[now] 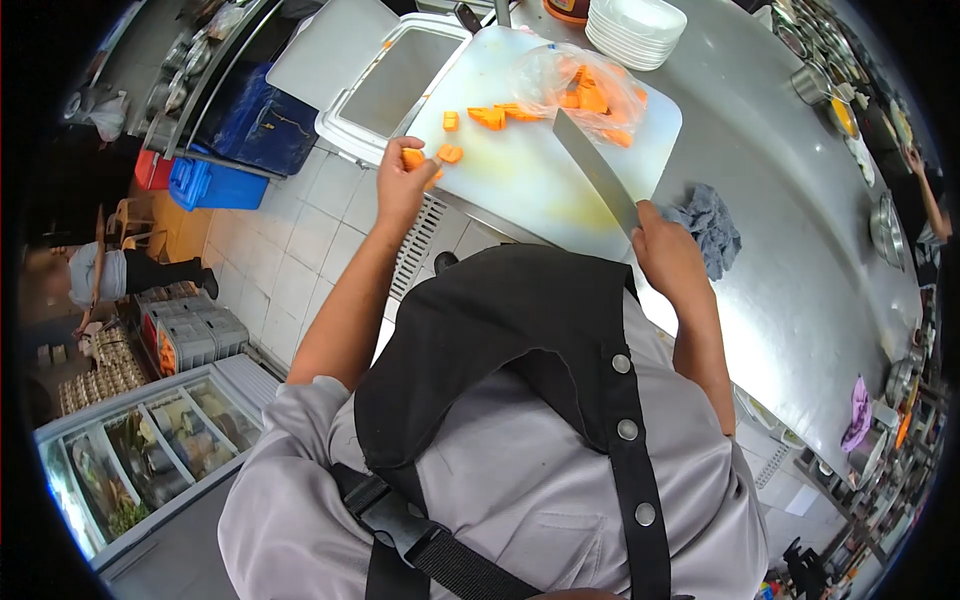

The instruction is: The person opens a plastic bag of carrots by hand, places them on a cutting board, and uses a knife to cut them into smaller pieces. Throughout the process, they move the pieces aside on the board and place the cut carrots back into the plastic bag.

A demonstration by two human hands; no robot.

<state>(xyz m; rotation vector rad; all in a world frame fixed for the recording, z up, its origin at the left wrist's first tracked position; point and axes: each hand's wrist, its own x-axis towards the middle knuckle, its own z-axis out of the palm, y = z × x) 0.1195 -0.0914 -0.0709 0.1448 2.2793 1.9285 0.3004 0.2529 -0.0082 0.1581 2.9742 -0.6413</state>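
My right hand point(665, 248) grips the handle of a wide-bladed kitchen knife point(597, 172), its blade resting over the white cutting board point(545, 200). At the board's left edge, my left hand point(402, 185) is closed on orange vegetable chunks point(412, 158), which look like carrot. Close to its fingertips lie a few more cut pieces point(450, 153). Larger orange pieces point(487, 118) sit further back on the board. Beyond the knife, a clear plastic bag point(540, 75) holds several orange chunks. The knife handle is mostly hidden by my fingers.
Left of the board stands an open white bin point(345, 118). A stack of white bowls point(632, 30) is at the back, and a grey cloth point(708, 228) lies on the steel counter point(790, 250). A glass-topped chiller point(150, 450) is at lower left. Another person point(125, 270) stands far left.
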